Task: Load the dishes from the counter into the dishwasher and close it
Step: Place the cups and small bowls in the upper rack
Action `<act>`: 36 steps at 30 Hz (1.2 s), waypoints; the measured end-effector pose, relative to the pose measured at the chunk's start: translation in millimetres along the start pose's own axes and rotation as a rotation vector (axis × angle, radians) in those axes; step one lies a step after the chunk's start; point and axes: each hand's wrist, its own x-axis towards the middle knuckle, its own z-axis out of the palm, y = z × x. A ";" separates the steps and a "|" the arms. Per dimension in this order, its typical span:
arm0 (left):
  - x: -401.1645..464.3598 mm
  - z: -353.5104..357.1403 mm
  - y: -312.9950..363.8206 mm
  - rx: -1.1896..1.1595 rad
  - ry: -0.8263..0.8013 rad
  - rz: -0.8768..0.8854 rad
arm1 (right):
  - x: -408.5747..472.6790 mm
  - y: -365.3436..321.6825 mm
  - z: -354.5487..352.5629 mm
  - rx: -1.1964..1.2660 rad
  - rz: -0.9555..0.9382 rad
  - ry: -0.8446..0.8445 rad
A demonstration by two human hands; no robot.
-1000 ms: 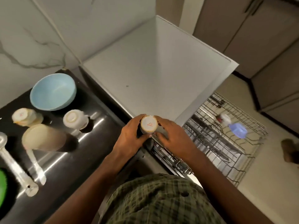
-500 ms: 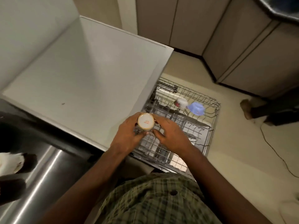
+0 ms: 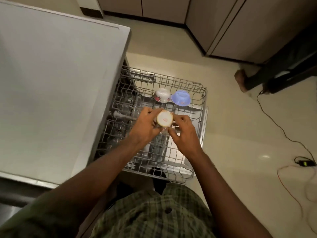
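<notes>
Over the pulled-out dishwasher rack (image 3: 199,127), the left hand (image 3: 143,126) and right hand (image 3: 184,133) both curl their fingers around an upside-down cup (image 3: 164,119) whose base carries a small red mark too blurred to read, while a flowered bowl (image 3: 162,95) and a blue bowl (image 3: 181,98) sit inverted, touching, at the rack's far end.

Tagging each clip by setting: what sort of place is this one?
Most likely a home kitchen. A pulled-out dishwasher rack holds a floral bowl and a blue bowl, both upside down, and base cabinets line the tiled floor.
</notes>
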 end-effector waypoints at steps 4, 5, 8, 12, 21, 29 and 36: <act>39.2 40.2 1.6 -0.097 -0.076 -0.057 | 16.8 33.9 -1.2 0.062 0.118 0.057; 48.7 49.8 1.0 -0.088 -0.091 -0.064 | 21.2 41.9 -1.0 0.078 0.150 0.069; 73.7 73.2 -0.1 -0.043 -0.156 -0.072 | 35.5 62.3 1.4 0.142 0.262 0.115; 104.5 106.8 -3.1 -0.084 -0.205 -0.108 | 58.5 89.3 5.9 0.211 0.395 0.191; 154.6 146.2 -13.4 -0.100 -0.323 -0.170 | 109.2 138.7 10.2 0.185 0.572 0.169; 163.5 164.5 -12.9 -0.125 -0.362 -0.124 | 118.8 159.3 13.2 0.114 0.677 0.168; 154.8 161.4 -15.0 -0.089 -0.443 -0.119 | 114.3 156.2 18.2 0.086 0.727 0.171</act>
